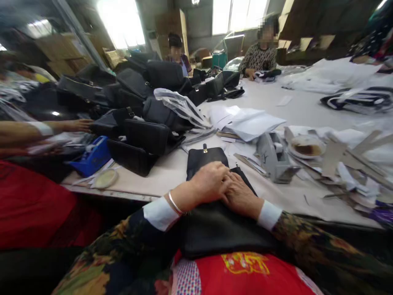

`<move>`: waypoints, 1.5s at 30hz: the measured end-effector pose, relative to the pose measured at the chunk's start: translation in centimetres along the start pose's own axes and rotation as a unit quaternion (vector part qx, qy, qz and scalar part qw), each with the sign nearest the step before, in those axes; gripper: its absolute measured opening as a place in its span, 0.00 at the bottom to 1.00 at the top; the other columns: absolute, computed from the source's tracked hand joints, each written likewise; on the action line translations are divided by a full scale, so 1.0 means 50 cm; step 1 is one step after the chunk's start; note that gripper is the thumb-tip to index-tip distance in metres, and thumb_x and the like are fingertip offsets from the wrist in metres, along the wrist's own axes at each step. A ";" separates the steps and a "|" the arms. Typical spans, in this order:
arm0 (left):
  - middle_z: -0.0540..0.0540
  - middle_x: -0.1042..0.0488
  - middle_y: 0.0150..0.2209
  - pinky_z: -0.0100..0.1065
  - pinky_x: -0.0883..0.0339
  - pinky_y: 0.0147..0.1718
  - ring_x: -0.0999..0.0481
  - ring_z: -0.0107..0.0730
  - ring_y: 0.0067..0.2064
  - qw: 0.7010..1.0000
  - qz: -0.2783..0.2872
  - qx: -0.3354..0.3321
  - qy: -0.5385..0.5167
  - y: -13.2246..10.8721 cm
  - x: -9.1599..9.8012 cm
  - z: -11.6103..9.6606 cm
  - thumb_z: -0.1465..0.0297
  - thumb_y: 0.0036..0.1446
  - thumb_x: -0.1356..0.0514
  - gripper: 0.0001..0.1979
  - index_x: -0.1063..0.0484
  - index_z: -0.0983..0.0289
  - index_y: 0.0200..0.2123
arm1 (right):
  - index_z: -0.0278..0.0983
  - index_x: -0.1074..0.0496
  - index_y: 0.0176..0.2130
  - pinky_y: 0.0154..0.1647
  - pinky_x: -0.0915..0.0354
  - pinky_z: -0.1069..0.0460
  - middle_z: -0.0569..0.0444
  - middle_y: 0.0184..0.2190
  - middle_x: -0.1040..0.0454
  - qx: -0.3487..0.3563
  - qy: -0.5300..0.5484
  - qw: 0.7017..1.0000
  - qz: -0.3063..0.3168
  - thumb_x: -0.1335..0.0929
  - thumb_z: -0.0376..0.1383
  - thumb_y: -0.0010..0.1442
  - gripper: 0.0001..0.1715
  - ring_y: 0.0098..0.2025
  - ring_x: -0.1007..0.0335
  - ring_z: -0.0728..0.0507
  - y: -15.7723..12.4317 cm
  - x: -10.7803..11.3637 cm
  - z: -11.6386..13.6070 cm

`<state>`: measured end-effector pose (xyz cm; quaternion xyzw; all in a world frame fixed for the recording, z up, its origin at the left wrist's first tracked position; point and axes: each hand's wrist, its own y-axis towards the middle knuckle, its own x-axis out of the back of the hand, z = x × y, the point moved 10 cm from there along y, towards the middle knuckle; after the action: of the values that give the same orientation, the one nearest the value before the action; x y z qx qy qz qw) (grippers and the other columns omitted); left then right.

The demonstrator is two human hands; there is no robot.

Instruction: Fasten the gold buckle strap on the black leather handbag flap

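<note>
A black leather-like bag extends from my lap over the table edge, its upper flap with a small metal clasp lying flat on the tabletop. Both hands are together over its middle. With fingers curled in, my left hand grips the bag and touches my other hand. My right hand is bent over the bag from the other side, fingers close together against the left fingertips. Whatever lies beneath the fingers is hidden. Part of a black strap or edge with a zip pull shows just beyond my right hand.
Several black bags are heaped at the left. A blue tape dispenser and round dish lie before a co-worker's arm. To the right stand a grey tape dispenser, a bowl of brown stuff and cardboard scraps. White sheets lie ahead.
</note>
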<state>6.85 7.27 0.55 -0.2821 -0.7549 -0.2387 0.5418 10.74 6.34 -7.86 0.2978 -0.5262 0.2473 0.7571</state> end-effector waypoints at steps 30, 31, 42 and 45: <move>0.74 0.55 0.73 0.64 0.63 0.69 0.58 0.63 0.74 0.988 0.051 0.144 -0.012 -0.101 -0.104 0.101 0.36 0.55 0.46 0.50 0.47 0.59 0.72 | 0.30 0.22 0.52 0.58 0.36 0.40 0.36 0.52 0.23 -0.213 -0.165 0.963 -0.024 0.30 0.31 0.58 0.22 0.54 0.28 0.30 0.123 0.228 -0.387; 0.73 0.55 0.73 0.63 0.63 0.69 0.59 0.63 0.74 0.988 0.050 0.143 -0.016 -0.102 -0.104 0.102 0.36 0.55 0.46 0.50 0.47 0.59 0.72 | 0.30 0.22 0.52 0.56 0.35 0.41 0.36 0.51 0.23 -0.222 -0.176 0.959 -0.019 0.31 0.32 0.59 0.22 0.52 0.27 0.31 0.133 0.230 -0.403; 0.73 0.57 0.73 0.63 0.64 0.69 0.61 0.60 0.74 0.986 0.046 0.150 -0.052 -0.105 -0.105 0.109 0.34 0.55 0.48 0.51 0.48 0.58 0.72 | 0.45 0.33 0.66 0.50 0.35 0.48 0.44 0.50 0.24 -0.154 -0.253 0.955 0.032 0.40 0.29 0.68 0.31 0.50 0.27 0.38 0.340 0.226 -0.422; 0.73 0.58 0.73 0.63 0.64 0.69 0.61 0.60 0.74 0.985 0.045 0.153 -0.060 -0.106 -0.104 0.113 0.34 0.55 0.48 0.51 0.48 0.57 0.72 | 0.41 0.26 0.59 0.47 0.34 0.46 0.40 0.48 0.25 -0.148 -0.273 0.949 0.053 0.41 0.29 0.68 0.26 0.48 0.26 0.37 0.363 0.216 -0.421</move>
<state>0.67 6.32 -6.41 -0.2438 -0.8000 -0.0786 0.5425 15.45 34.68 0.15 0.2096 -0.7586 0.1158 0.6060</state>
